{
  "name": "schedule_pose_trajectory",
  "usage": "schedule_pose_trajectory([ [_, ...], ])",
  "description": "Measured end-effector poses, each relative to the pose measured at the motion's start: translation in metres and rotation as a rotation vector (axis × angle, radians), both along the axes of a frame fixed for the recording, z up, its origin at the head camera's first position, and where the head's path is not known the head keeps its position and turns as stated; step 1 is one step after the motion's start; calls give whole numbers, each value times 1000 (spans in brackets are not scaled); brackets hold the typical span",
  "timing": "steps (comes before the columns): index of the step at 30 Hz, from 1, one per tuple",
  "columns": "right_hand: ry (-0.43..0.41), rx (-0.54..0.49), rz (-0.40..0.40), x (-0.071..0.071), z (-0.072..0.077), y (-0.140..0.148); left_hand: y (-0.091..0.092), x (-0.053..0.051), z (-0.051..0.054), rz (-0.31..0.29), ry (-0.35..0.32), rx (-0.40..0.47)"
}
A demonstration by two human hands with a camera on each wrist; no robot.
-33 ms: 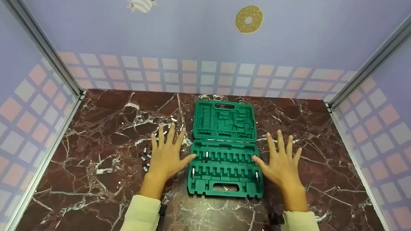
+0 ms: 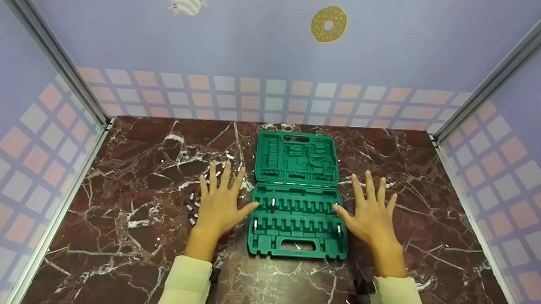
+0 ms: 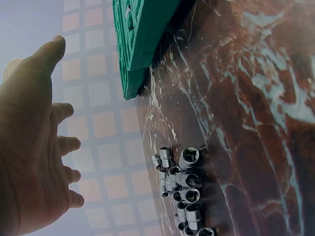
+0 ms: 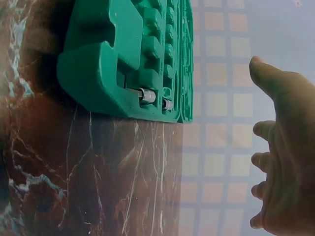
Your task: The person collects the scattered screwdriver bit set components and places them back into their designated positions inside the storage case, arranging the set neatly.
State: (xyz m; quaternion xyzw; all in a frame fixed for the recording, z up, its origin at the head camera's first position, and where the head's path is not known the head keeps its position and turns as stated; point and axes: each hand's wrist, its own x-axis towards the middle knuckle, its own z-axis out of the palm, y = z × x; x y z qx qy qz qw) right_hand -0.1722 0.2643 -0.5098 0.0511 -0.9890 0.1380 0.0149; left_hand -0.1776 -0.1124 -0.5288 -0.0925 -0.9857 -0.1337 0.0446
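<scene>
A green plastic socket case (image 2: 295, 215) lies unfolded on the table, lid (image 2: 300, 153) to the back. In its lower half sit a bit socket (image 2: 273, 205) in the upper row, one (image 2: 255, 224) at the lower left and one (image 2: 339, 229) at the lower right. Left of the case my left hand (image 2: 216, 209) is spread palm down, holding nothing. A pile of loose metal sockets (image 3: 188, 179) lies below it, partly hidden in the head view. My right hand (image 2: 372, 220) hovers spread at the case's right side, its thumb over the edge, holding nothing.
The dark red marbled table (image 2: 122, 237) is bounded by a back wall (image 2: 258, 40) and side walls, with metal rails (image 2: 71, 72) at the corners. Small white specks are scattered on the tabletop. A dark strap (image 2: 215, 275) is at the left wrist.
</scene>
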Motion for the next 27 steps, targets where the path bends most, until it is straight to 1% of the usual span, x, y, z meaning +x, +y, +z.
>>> schedule_pose_trajectory([
  [6,-2,-13,11,-2,-2,0,-1,1,2,-3,-4,-14],
  [11,-2,-7,25,-5,-3,2,-3,0,4,-13,-2,-3],
  [14,-9,2,34,-8,-4,4,-5,-1,3,-13,-2,-15],
  [17,-15,8,43,-10,-7,5,-8,-1,2,-16,11,-27],
  [20,-23,-2,56,-13,-8,6,-11,-2,1,-20,13,-27],
  [27,-31,-5,88,-18,-11,9,-19,-6,-2,-48,-7,-37],
])
